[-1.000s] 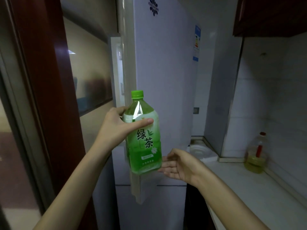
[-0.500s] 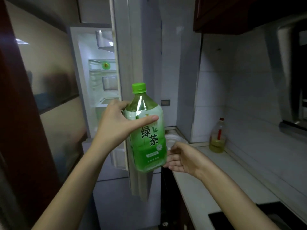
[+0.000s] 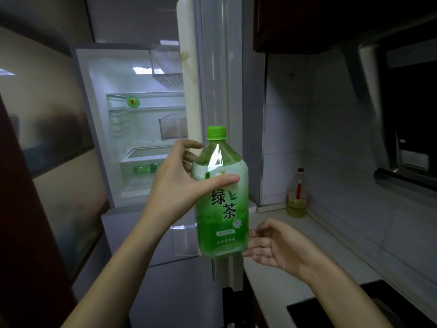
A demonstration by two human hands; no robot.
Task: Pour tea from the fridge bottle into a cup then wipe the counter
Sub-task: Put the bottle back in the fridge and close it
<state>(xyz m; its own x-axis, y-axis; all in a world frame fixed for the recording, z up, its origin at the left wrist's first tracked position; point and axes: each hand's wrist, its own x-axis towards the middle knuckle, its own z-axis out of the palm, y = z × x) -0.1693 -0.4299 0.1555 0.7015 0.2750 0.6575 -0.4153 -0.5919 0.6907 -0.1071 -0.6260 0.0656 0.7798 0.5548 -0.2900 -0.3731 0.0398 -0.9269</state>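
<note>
View swung toward fridge (image 3: pixel 132 129), left grip (image 3: pixel 179 183) round capped tea bottle (image 3: pixel 222 221) — green liquid inside, right grip (image 3: pixel 276 245) slack

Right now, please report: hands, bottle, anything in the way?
Left hand grips tea bottle, cap on. Right hand open by its base. Fridge door open; oil bottle in counter corner.

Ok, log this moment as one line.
left hand: grips green plastic tea bottle | green screw cap: on | right hand: open by bottle base | white fridge: open | pour: not started
</note>
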